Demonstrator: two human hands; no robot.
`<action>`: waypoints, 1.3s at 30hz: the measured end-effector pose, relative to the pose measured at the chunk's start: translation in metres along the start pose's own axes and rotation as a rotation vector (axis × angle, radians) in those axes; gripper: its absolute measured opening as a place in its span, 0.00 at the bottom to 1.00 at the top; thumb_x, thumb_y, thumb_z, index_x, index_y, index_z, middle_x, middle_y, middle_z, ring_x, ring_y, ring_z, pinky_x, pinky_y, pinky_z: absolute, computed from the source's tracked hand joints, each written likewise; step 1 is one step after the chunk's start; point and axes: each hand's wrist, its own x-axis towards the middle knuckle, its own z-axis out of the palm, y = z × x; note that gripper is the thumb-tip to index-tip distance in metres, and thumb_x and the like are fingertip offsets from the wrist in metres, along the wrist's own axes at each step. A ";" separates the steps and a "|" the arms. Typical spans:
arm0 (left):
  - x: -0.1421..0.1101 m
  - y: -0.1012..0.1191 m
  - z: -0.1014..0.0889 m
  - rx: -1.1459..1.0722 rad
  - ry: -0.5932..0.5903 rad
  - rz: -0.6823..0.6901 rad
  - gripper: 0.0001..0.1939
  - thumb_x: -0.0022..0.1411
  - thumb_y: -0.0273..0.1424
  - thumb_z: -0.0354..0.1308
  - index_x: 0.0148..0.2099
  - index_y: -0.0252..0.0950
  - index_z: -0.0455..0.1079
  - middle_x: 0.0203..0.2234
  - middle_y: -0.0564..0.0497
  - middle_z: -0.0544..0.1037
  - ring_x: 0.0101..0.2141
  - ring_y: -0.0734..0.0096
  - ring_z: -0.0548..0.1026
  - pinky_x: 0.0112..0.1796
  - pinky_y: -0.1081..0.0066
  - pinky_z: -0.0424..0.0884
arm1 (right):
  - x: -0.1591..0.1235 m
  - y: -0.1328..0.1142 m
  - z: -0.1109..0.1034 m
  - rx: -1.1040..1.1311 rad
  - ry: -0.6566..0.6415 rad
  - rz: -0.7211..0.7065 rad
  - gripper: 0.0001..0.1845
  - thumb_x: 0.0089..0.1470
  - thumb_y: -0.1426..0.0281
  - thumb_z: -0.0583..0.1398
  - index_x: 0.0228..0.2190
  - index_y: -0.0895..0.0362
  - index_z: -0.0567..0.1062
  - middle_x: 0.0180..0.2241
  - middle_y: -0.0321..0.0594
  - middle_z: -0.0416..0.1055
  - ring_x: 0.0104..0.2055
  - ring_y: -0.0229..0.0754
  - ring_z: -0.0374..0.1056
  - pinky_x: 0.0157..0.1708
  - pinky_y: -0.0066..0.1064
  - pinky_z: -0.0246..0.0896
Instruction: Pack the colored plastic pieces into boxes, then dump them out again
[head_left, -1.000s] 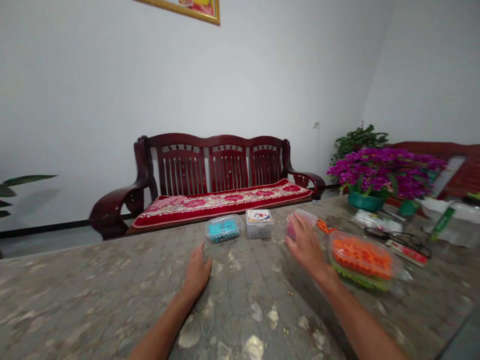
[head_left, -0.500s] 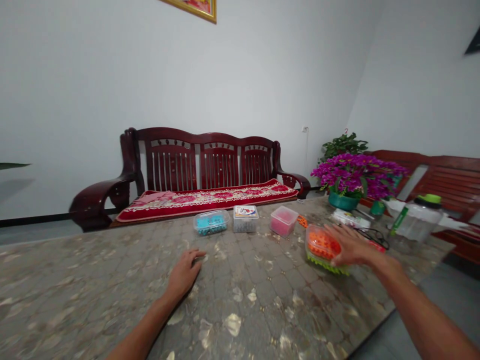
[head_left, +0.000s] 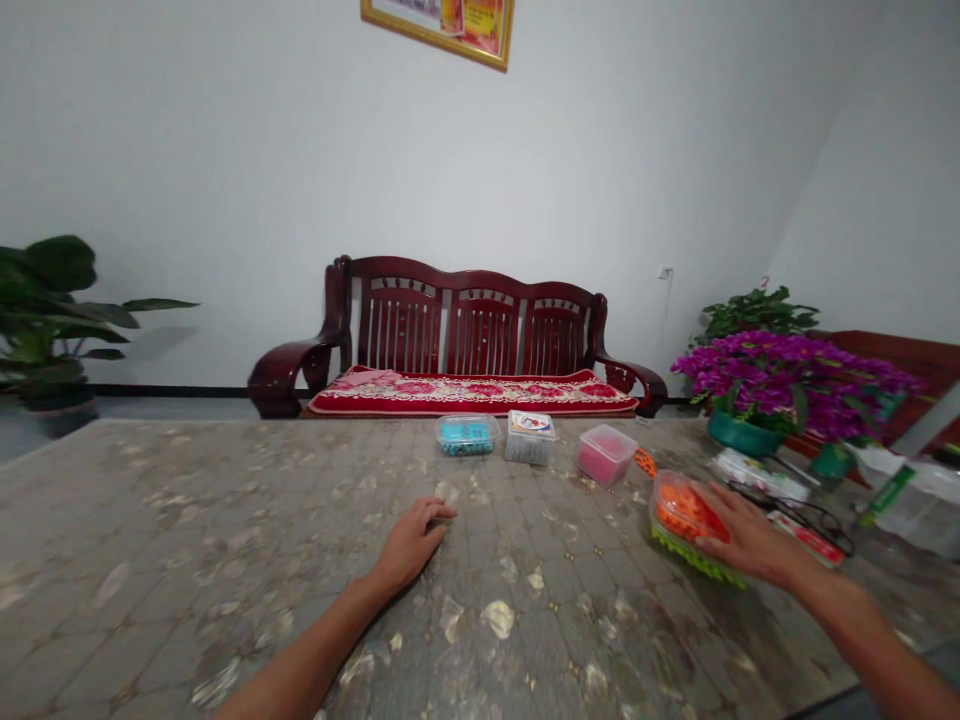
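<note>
My right hand (head_left: 739, 530) lies over the right side of a clear plastic box (head_left: 679, 515) filled with orange pieces. Its fingers reach along the back of the box and the thumb lies at the front, gripping it. Under that box is a bright green spiky-edged piece (head_left: 694, 563), partly hidden. My left hand (head_left: 409, 545) rests on the patterned tabletop (head_left: 495, 620) with fingers loosely stretched out, holding nothing. Beyond it stand a clear box with blue pieces (head_left: 466, 436), a box with a printed card on top (head_left: 531, 438) and a pink-filled box (head_left: 606, 455).
A small orange piece (head_left: 645, 461) lies behind the orange-filled box. Farther right are purple flowers in a green pot (head_left: 742, 435), black-framed glasses (head_left: 814, 515), a plastic packet (head_left: 757, 470) and a large clear bottle (head_left: 919, 505). A wooden bench (head_left: 472, 320) stands behind the table.
The view has turned left, so everything sits farther right in the picture. My right hand stays at the orange-filled box, and my left hand still lies on the table.
</note>
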 end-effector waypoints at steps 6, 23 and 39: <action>-0.025 0.003 -0.010 -0.045 -0.009 0.022 0.16 0.56 0.24 0.55 0.43 0.42 0.80 0.52 0.48 0.81 0.56 0.58 0.77 0.61 0.56 0.69 | -0.009 -0.008 0.017 -0.018 0.158 0.020 0.38 0.63 0.52 0.44 0.66 0.56 0.65 0.65 0.56 0.67 0.65 0.64 0.64 0.62 0.59 0.63; -0.033 0.001 -0.012 -0.355 0.206 -0.031 0.30 0.72 0.44 0.45 0.69 0.34 0.62 0.67 0.40 0.68 0.65 0.55 0.67 0.65 0.54 0.64 | 0.003 -0.339 -0.036 0.223 0.179 -0.263 0.29 0.63 0.71 0.55 0.64 0.49 0.68 0.65 0.47 0.67 0.65 0.62 0.62 0.56 0.56 0.67; -0.028 -0.023 -0.026 0.122 0.459 0.126 0.33 0.57 0.21 0.55 0.64 0.43 0.71 0.71 0.46 0.60 0.72 0.51 0.51 0.69 0.44 0.50 | 0.024 -0.373 0.040 1.023 0.406 -0.498 0.37 0.45 0.81 0.57 0.56 0.50 0.77 0.60 0.44 0.74 0.63 0.52 0.68 0.64 0.54 0.63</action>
